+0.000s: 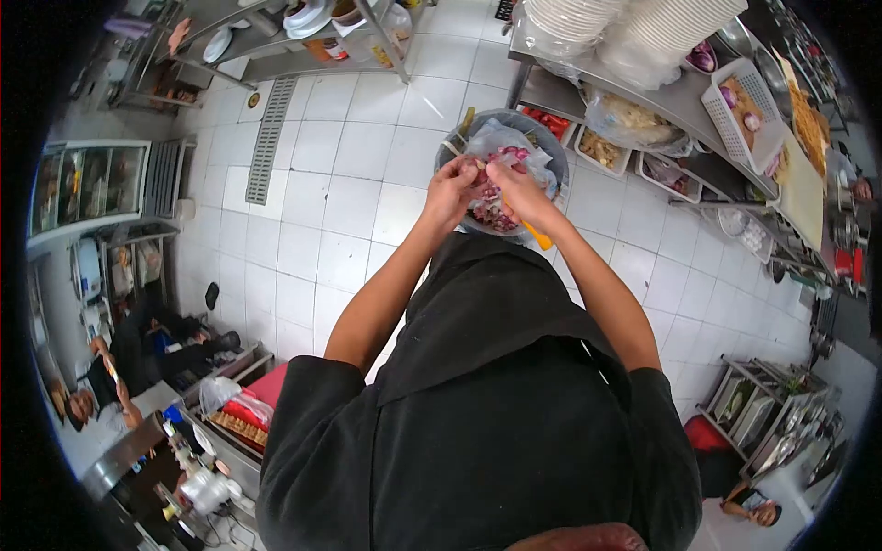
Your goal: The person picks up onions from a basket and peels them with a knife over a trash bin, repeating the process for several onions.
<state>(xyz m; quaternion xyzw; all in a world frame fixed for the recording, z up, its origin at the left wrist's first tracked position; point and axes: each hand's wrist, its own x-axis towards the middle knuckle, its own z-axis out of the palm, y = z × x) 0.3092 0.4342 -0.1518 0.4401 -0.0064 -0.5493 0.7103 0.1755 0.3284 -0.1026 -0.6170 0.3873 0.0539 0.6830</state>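
My left hand (450, 191) is closed, its fingertips pinching what looks like a small red onion (480, 166), mostly covered by the fingers. Close beside it, my right hand (522, 193) wraps round a knife with an orange handle (537, 236); the handle sticks out below the palm and the blade is hidden. Both hands are above a round grey bin (559, 154) with a clear plastic liner (536, 163). Purple and pink onion skins (491, 217) lie inside it.
A steel table (634, 87) at the right carries stacked white containers (574, 23) and a white basket (735, 115) with onions. Trays of food stand beneath. A floor drain (271, 142) runs at the left. Two other people (115, 386) (753, 505) are at the lower sides.
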